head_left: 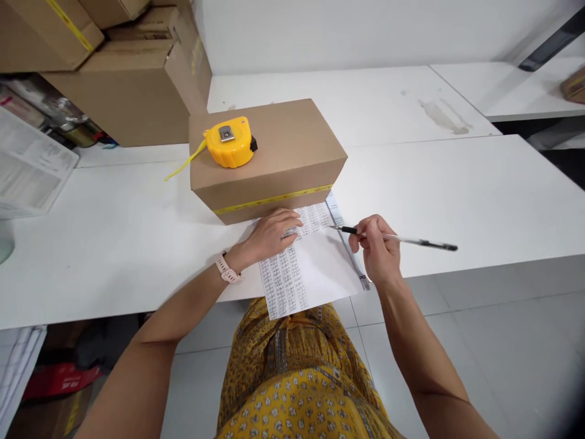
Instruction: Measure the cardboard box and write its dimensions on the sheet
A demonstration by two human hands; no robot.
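Two hands work at the near edge of the white table (457, 201). The right hand (377, 250) has its fingers pinched together on a pen (402, 240), gripped close to the tip, with the tip just over the right side of the sheet (306, 268). The pen looks light, stiff and smooth; that low grip seems the surest place to hold it. The left hand (269, 235) lies flat, fingers together and slightly spread at the tips, pressing the far left part of the sheet down. The sheet is thin and limp, covered in rows of small writing; its near end hangs off the table, so it would likely slide or curl without that hand on it.

Just beyond the sheet, touching its far end, sits a closed box (269, 161) with a yellow strip along its near face. A yellow tape measure (229, 143) rests on top at the left, its blade trailing off leftwards. A ruler-like strip (347, 244) lies along the sheet's right edge. Bigger cartons (123, 79) are stacked far left, well apart. The box crowds the sheet's far end.
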